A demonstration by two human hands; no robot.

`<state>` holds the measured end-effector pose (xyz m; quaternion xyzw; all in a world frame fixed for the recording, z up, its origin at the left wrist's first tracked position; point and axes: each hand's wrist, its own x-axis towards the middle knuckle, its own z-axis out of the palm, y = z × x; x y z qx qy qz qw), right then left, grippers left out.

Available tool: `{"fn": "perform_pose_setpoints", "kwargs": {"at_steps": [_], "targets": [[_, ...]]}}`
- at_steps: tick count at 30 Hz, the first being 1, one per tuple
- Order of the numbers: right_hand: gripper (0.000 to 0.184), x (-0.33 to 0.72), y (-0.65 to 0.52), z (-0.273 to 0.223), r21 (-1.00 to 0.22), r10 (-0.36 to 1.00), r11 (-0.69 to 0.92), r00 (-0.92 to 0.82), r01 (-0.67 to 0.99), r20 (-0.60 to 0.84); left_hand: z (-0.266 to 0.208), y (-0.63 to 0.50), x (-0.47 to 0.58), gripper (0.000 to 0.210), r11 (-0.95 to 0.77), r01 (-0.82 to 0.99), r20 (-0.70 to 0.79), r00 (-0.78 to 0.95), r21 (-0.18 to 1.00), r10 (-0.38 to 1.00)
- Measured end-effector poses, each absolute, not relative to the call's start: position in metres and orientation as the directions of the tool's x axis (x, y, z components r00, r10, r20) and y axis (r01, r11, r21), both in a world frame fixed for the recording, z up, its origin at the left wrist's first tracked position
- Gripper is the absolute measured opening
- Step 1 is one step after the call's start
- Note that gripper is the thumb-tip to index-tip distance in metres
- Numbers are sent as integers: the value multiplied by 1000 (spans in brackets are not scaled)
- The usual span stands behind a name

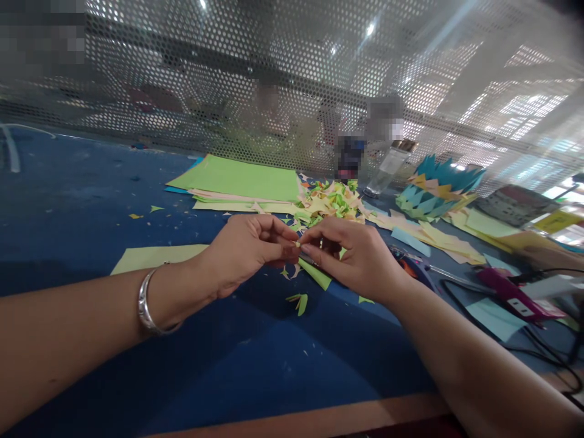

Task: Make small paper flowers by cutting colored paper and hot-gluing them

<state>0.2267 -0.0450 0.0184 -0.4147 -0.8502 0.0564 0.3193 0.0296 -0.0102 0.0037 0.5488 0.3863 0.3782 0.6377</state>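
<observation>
Work surface of scuffed blue (269, 377) — both bare hands observed above it, meeting fingertip to fingertip. The left hand (241, 249), with a silver metal bangle (145, 304) behind it, has thumb and forefinger narrowed to a pinch on a tiny pale-yellow piece (298, 244), apparently paper. The right hand (356, 252) closes thumb and forefinger on the same piece from the opposite side. Exact shape of the piece cannot be told; the fingertips cover most of it. Beneath the right hand, a bright-green paper strip (320, 278) shows in part. Nearer the person lies a small green leaf-shaped paper cutting (301, 303). Just beyond the hands — a loose heap of green and cream paper scraps (332, 204). Left of that heap stands a stack of flat paper sheets topped in light green (250, 177).
</observation>
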Motion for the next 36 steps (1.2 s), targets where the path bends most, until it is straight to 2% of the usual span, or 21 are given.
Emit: {"fn": "perform_pose_setpoints", "kwargs": {"at_steps": [8,21,27,36], "targets": [[11,226,-46,14,-330,722,662,-456,673,520,3,-11,30,20,86,-44,-59,425,995,903],[8,224,-43,11,-395,737,634,-363,665,570,0,-10,29,25,49,-74,-12,426,996,904],[8,224,-43,13,-428,767,604,-346,672,540,-4,-7,29,29,48,-103,0,421,994,907],[7,236,-37,12,-463,799,551,-278,694,534,-1,-8,30,23,-45,-6,44,416,999,908]]}}
